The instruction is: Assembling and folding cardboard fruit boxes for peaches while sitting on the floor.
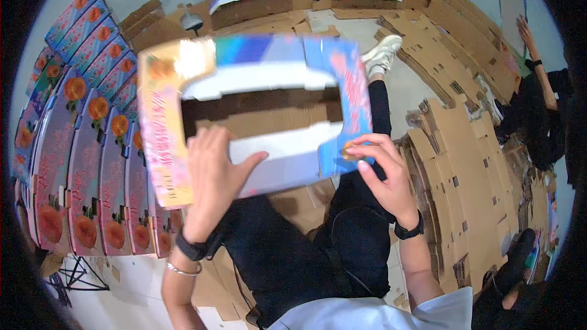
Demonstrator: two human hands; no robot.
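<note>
A colourful printed cardboard box with a wide rounded cut-out stands tilted above my lap, slightly blurred. Brown cardboard shows through the opening, and white flaps line its upper and lower edges. My left hand lies over the box's lower left part, fingertips at the cut-out's edge and thumb stretched out to the right. At the lower right corner, my right hand has its fingers bent round the blue edge, thumb below them. A small orange-brown spot shows by its fingertips; whether it is print or a loose piece I cannot tell.
Printed boxes stand in rows on my left. Stacks of flat brown cardboard spread over the floor to the right. More cardboard lines the far wall. Another person's hand holds a panel at the far right.
</note>
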